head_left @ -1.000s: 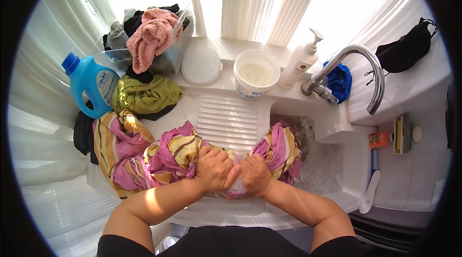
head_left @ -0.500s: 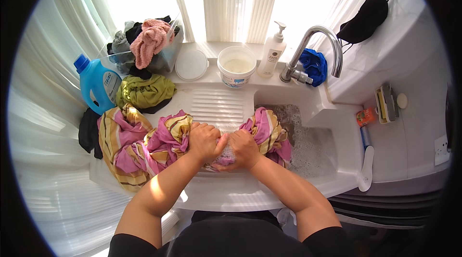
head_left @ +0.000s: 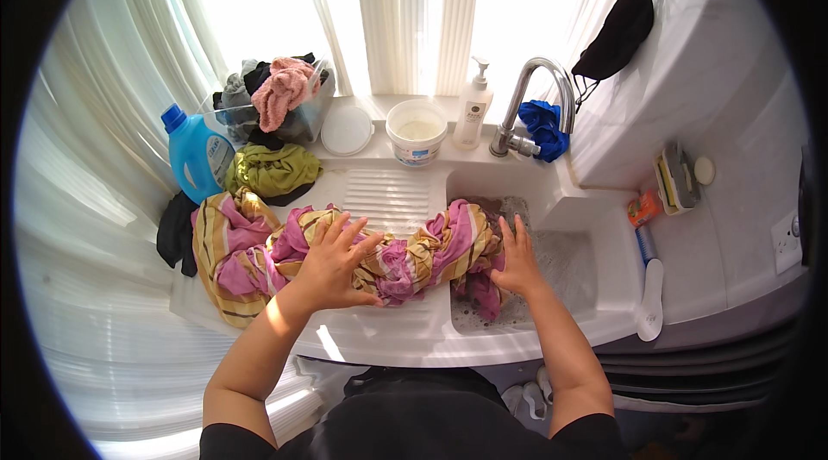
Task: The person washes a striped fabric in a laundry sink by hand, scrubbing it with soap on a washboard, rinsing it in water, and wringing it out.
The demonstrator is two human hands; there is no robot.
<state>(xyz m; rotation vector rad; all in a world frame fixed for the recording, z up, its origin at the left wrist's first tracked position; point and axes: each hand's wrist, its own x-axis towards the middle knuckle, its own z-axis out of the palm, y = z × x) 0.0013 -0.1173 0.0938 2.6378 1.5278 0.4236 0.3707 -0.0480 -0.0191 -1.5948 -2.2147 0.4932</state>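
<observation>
A long, bunched pink and yellow striped cloth (head_left: pixel 401 266) lies across the ribbed washboard (head_left: pixel 388 193) of a white laundry sink. Its right end hangs down into the cloudy, sudsy water (head_left: pixel 561 270) of the basin. Over the middle of the cloth, my left hand (head_left: pixel 335 269) is spread with its fingers apart, and whether it touches the fabric I cannot tell. My right hand (head_left: pixel 519 266) is at the cloth's right end above the basin, its fingers stretched out and its thumb by the fabric. Neither hand grips anything.
A blue detergent bottle (head_left: pixel 194 154), a green cloth (head_left: pixel 272 169) and a clear bin of laundry (head_left: pixel 302 115) stand left. Along the back are a white tub (head_left: pixel 417 134), its lid (head_left: pixel 347 131), a pump bottle (head_left: pixel 472 106) and the faucet (head_left: pixel 517 119). A white-handled brush (head_left: pixel 650 300) lies right.
My hands were close together, gripping a sudsy part of the cloth. Both have let go and moved apart, the right one toward the basin. The cloth's middle now shows between them.
</observation>
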